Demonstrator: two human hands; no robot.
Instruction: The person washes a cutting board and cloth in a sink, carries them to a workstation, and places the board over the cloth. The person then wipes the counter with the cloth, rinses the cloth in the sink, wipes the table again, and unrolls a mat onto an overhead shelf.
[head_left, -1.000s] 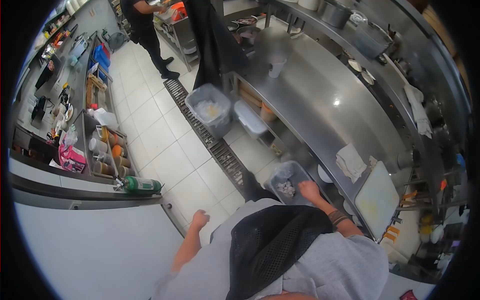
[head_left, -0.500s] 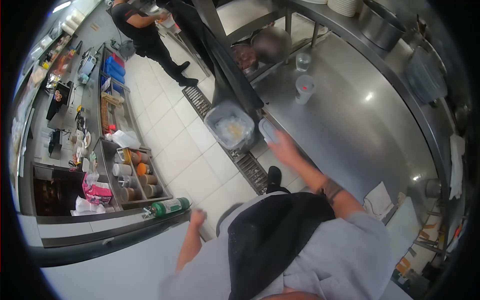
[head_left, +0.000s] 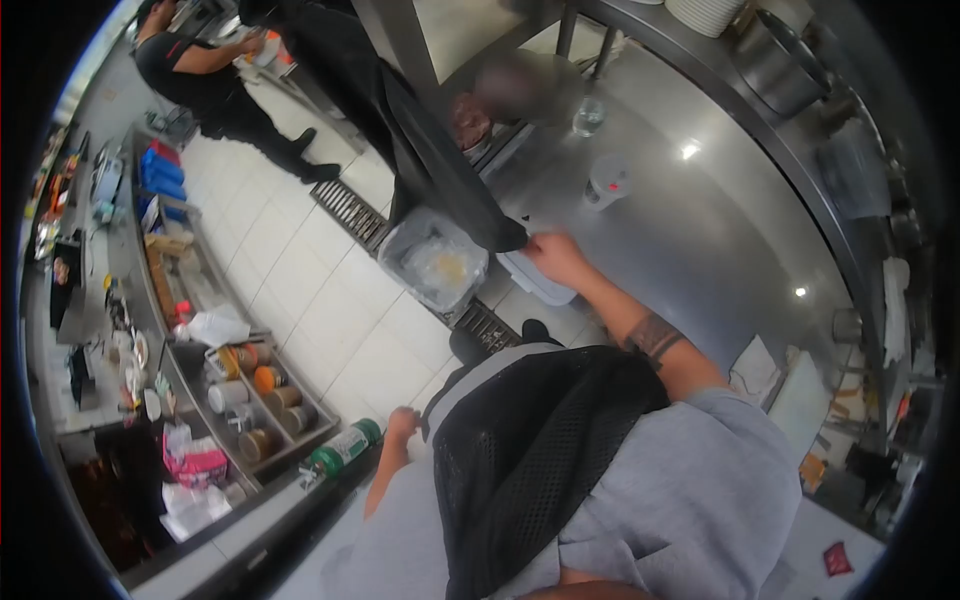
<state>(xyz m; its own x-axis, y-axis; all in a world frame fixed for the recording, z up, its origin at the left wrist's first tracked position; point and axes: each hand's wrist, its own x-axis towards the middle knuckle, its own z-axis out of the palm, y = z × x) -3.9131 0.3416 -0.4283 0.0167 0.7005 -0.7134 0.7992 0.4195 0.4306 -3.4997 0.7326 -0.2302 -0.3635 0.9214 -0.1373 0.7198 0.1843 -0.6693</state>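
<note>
My right hand (head_left: 556, 258) is closed at the lower end of a long black cloth (head_left: 420, 140) that hangs by the steel counter. Its fingertips pinch the cloth's edge. Just under this hand lies a pale translucent plastic lid (head_left: 540, 282), partly covered by the fingers. Left of it, a clear plastic bin (head_left: 435, 262) on the floor holds a pale, yellowish content. My left hand (head_left: 402, 424) hangs low with curled fingers, and I see nothing in it. It is beside a green cylinder (head_left: 347, 447) with a white label, apart from it.
A steel counter (head_left: 690, 260) carries a clear cup (head_left: 605, 182) and a water glass (head_left: 589, 117). A metal pot (head_left: 785, 65) stands on the upper shelf. Jars (head_left: 262, 400) fill a low rack at left. A floor drain (head_left: 350, 215) crosses the tiles; a co-worker (head_left: 215, 90) stands beyond.
My right hand has moved from over the lid to the black cloth's end, uncovering more of the lid. The view has turned slightly. My left hand stays low and closed.
</note>
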